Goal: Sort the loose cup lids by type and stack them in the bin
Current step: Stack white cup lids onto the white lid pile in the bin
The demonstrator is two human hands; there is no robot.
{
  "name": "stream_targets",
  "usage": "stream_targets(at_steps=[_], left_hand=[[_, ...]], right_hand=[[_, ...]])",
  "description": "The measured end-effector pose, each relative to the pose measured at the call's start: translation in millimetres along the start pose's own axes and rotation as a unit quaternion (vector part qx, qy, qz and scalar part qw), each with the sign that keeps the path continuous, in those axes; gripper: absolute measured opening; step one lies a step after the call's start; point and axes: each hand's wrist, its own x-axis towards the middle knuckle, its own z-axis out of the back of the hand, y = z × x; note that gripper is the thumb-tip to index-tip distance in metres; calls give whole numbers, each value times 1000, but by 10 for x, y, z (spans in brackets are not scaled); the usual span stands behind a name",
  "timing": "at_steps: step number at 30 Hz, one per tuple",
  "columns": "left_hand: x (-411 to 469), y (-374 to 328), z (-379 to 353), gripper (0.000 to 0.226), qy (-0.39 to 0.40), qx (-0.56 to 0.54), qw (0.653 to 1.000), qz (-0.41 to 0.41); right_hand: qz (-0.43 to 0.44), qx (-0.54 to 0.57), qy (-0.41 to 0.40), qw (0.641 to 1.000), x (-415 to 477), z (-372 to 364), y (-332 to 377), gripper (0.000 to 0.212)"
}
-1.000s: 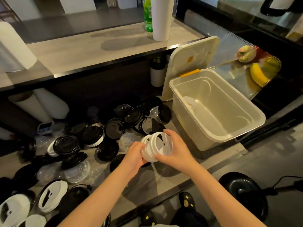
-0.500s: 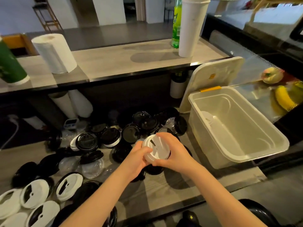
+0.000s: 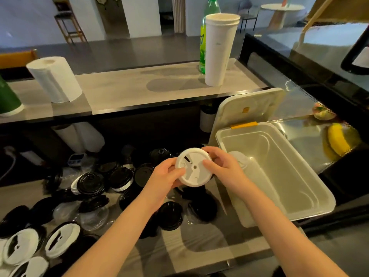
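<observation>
We are holding a white lid (image 3: 192,166) in both hands at the middle of the frame, above the scattered lids and just left of the bin (image 3: 289,176). The lid is round, so it is showing no long axis. Its flat top is tilting up toward the camera, with the dark sip slot pointing to the upper left and a small hole sitting near the centre.

The left hand (image 3: 165,176) is gripping the lower left edge, with its thumb lying over the face and its fingers curling underneath. The right hand (image 3: 223,166) is pinching the right edge, with its thumb pressing on the face and its fingers wrapping behind the top rim.

The underside is facing away, so we are not able to tell whether more lids are nested beneath it.

In the bin, near its left wall, another pale lid (image 3: 238,157) is resting, partly hidden by the right hand. The bin's cover (image 3: 249,110) is leaning upright behind it.

Black lids (image 3: 90,183) are crowding the counter at centre left, many of them overlapping and fading into shadow. Clear lids (image 3: 93,216) among them are hard to make out. More white lids (image 3: 61,239) are lying at the lower left, and the frame edge is cutting some of them off.
</observation>
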Motion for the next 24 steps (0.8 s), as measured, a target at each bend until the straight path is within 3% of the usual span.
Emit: stream_targets(at_steps=[5, 10, 13, 15, 18, 24], left_hand=[[303, -161, -375, 27, 15, 95, 995, -22], [616, -329, -912, 32, -10, 112, 993, -48], [788, -332, -1146, 56, -37, 186, 981, -30], [874, -226, -1214, 64, -33, 318, 947, -23], [976, 38, -1222, 64, -10, 515, 856, -52], [1070, 190, -1218, 84, -20, 627, 778, -29]], right_hand=[[-3, -18, -29, 999, 63, 475, -74, 31], [-29, 63, -70, 995, 149, 973, -212, 22], [-85, 92, -133, 983, 309, 1185, -448, 16], [-150, 72, -166, 972, 442, 1274, -743, 13], [-249, -25, -190, 949, 630, 1343, -1184, 25], [-274, -160, -91, 944, 812, 1278, -1433, 36]])
